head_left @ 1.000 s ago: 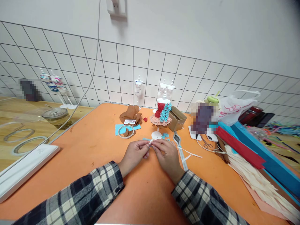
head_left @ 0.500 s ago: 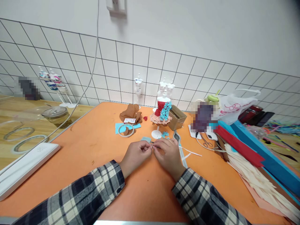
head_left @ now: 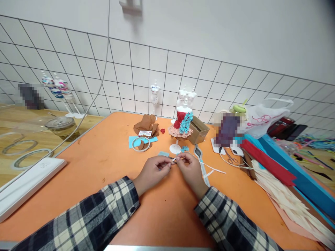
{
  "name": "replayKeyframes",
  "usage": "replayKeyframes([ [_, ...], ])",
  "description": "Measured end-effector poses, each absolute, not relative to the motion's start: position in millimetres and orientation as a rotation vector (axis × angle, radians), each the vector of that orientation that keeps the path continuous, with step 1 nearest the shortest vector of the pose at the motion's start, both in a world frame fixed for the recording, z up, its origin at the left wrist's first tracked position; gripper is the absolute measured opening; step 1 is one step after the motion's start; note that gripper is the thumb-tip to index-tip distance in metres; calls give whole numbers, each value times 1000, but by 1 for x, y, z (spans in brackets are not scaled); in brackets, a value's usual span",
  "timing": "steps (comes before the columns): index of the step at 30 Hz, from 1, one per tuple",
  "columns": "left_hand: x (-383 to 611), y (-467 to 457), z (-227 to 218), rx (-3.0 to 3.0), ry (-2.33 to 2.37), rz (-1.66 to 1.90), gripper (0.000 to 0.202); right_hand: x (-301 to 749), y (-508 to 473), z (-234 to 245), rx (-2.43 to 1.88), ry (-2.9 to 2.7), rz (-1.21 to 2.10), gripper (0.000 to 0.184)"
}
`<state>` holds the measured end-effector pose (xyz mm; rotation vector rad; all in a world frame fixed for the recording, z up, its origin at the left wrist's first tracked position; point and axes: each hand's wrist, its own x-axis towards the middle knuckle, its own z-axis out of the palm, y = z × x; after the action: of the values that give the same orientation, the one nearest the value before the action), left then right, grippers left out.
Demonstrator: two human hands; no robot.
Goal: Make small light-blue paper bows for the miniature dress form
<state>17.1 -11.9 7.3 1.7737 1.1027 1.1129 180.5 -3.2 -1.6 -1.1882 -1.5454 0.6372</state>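
White strip [head_left: 174, 159] between the fingers [head_left: 180, 162]

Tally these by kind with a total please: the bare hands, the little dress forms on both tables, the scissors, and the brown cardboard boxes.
Hands: 2
Little dress forms: 6
Scissors: 1
Brown cardboard box: 1
Total: 10

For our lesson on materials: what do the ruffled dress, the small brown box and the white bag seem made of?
Ruffled dress: matt crêpe paper or thin fabric, hard to tell; its edges look crinkled and gathered.
Small brown box: probably cardboard, dull, with thin flat walls.
White bag: likely thin plastic, slightly glossy, judging by its soft creases.
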Motion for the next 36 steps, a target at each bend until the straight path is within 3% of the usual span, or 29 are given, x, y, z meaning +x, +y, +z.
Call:
replayKeyframes([
  [15, 12, -11, 7, 1648, 825, 1140, 17, 186, 5, -9, -1400, -1518, 742, 14],
  [22, 13, -12, 8, 1752, 776, 1145, 13, 227, 34, 31, -1349, -1448, 65, 20],
  [25, 15, -11, 6, 1808, 768, 1105, 11, 250, 62, 57, -1521, -1479, -189, 19],
  [30, 14, -11, 7, 1795, 740, 1067, 12, 268, 102, 71, -1810, -1646, -390, 23],
  [36, 12, -10, 6, 1694, 762, 1071, 10, 272, 126, 65, -1922, -1847, -411, 26],
])
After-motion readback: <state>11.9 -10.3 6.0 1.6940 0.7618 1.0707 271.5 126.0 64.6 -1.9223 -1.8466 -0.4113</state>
